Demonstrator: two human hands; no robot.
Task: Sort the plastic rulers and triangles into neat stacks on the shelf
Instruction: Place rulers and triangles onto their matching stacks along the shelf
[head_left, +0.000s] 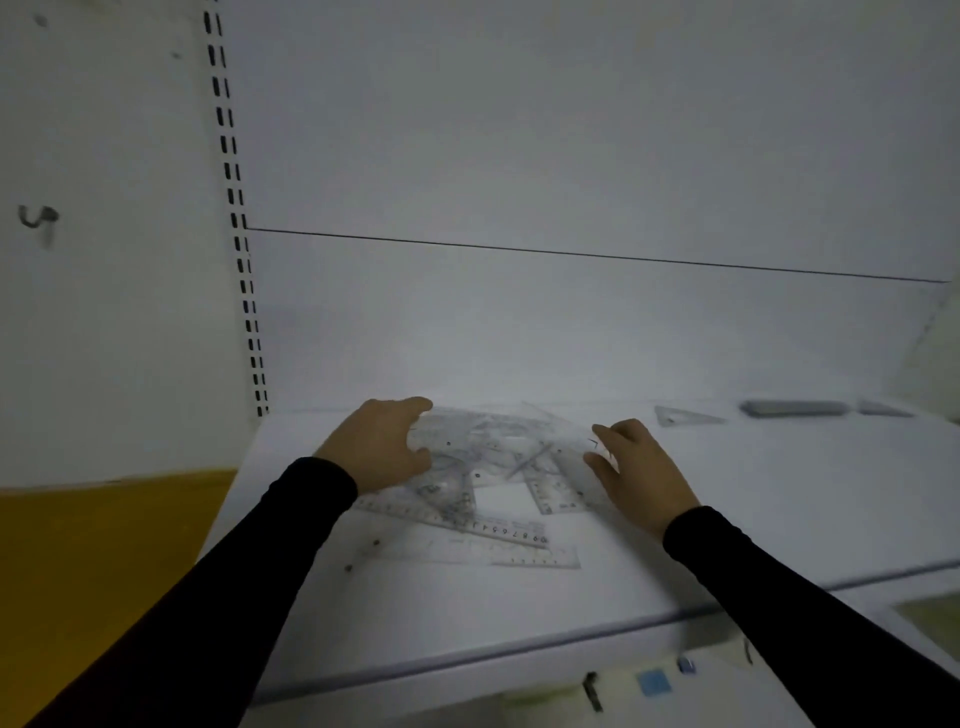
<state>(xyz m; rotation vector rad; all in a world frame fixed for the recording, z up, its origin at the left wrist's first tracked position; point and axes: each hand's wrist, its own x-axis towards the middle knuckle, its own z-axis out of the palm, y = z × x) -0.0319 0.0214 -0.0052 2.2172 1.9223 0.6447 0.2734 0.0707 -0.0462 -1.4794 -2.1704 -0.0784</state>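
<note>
While both hands (382, 444) flank it, the ruler pile (493, 467) covers the shelf (519, 613).

Our two black-sleeved forearms reach in from the lower corners toward mid-frame. Our left hand (382, 447) sits left of centre, fingers curled downward; our right hand (641, 467) mirrors it right of centre, fingers bent inward.

clear, glossy plastic in the pile of rulers and triangles (493, 467), printed with dark scale marks. smooth, matt white on the shelf (519, 613) and on the back panel (571, 156). matt black cloth on the sleeves (249, 561). at 2 o'clock, one more clear plastic triangle (680, 415); beside it a dull grey stack (795, 408), material unclear.
</note>
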